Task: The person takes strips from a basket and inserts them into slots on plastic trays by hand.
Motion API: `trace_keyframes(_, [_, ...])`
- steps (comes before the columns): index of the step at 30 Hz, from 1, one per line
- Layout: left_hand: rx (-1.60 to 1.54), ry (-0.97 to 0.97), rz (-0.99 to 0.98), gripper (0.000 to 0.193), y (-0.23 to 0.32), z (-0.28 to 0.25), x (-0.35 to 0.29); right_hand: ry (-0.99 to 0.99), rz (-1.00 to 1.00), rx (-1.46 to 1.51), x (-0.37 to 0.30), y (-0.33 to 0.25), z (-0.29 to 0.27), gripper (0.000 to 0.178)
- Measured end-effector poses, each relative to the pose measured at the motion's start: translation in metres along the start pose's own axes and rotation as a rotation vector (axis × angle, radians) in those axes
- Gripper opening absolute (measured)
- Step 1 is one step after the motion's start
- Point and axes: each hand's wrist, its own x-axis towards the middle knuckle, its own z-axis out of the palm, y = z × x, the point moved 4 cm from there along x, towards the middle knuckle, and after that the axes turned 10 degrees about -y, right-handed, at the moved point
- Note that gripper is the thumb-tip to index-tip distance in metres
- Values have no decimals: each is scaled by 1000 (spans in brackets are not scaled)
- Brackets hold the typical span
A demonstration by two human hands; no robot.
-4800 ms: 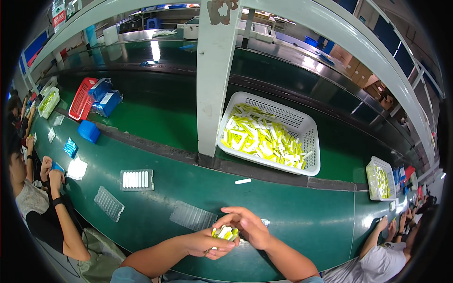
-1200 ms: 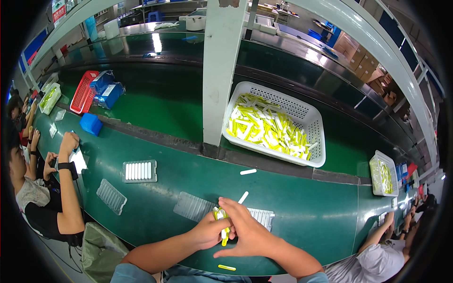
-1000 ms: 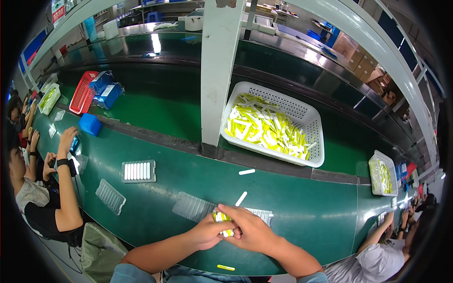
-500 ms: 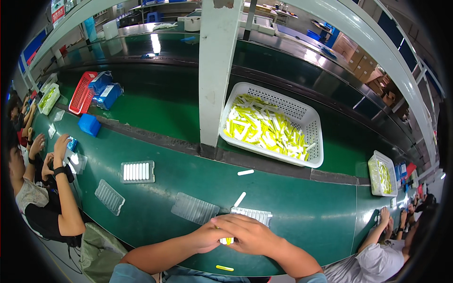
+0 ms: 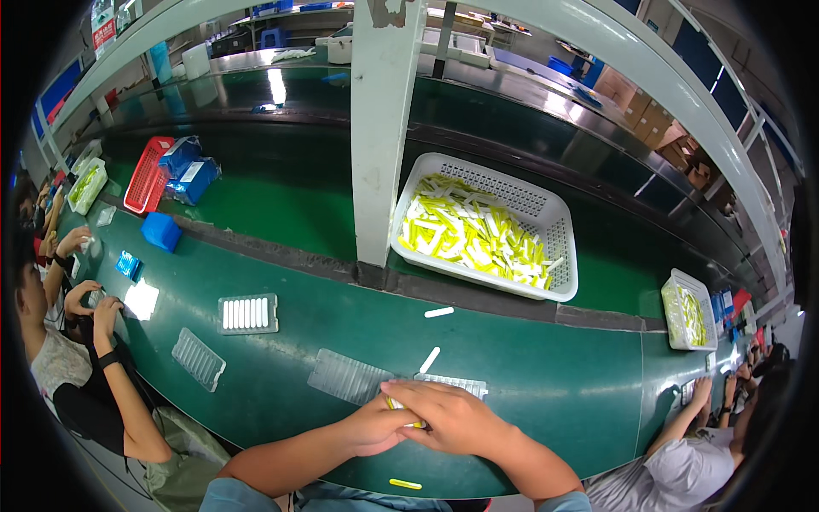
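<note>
My left hand (image 5: 372, 433) and my right hand (image 5: 456, 418) are closed together around a small bundle of yellow-and-white plastic sticks (image 5: 395, 404). Only parts of the bundle show between the fingers; the right hand covers it from above. Just beyond my hands lie a clear grooved tray (image 5: 348, 376) and a second clear tray (image 5: 467, 386), partly hidden by the right hand. A loose white stick (image 5: 429, 359) lies beside that second tray, and another white stick (image 5: 439, 312) is farther off. Close to my body rests a single yellow stick (image 5: 405, 484).
A white basket (image 5: 570, 256) heaped with yellow and white sticks stands beyond the post (image 5: 375, 154). To the left are a tray with a row of white sticks (image 5: 248, 314), another clear tray (image 5: 199, 359) and a red basket (image 5: 147, 175). Co-workers sit on both sides.
My hands have shifted slightly up and left, and the bundle between them is now tilted. At the left, a co-worker's hands have moved away from a blue packet on the table.
</note>
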Motion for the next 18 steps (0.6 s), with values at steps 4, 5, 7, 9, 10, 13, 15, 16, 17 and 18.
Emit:
trace_keyframes(4, [47, 4, 2, 31, 2, 1, 1, -10, 54, 28, -1, -1, -1, 75])
trace_keyframes(5, [51, 2, 4, 31, 1, -2, 0, 7, 45, 27, -1, -4, -5, 77])
trace_keyframes(7, [-32, -99, -89, 25, -4, -8, -3, 27, 35, 20, -2, -11, -14, 79])
trace_keyframes(9, [-76, -147, -31, 27, 0, -1, -2, 34, 92, 71, -5, -11, -25, 76])
trace_keyframes(10, [-124, -192, 27, 28, 3, 3, -2, 36, 92, 67, -8, -11, -28, 76])
trace_keyframes(13, [-168, -141, 41, 36, 3, 2, -3, 74, 148, 101, -16, -9, -36, 68])
trace_keyframes(15, [-141, -143, 50, 38, 7, 2, -7, 73, 218, 199, -19, -6, -37, 59])
trace_keyframes(16, [-116, -142, 62, 40, 9, 4, -9, 76, 219, 197, -19, -6, -37, 59])
trace_keyframes(17, [-116, -145, 59, 40, 10, 8, -10, 98, 201, 190, -20, -7, -37, 54])
trace_keyframes(18, [-120, -119, 42, 42, 12, 12, -11, 121, 182, 182, -22, -7, -36, 48])
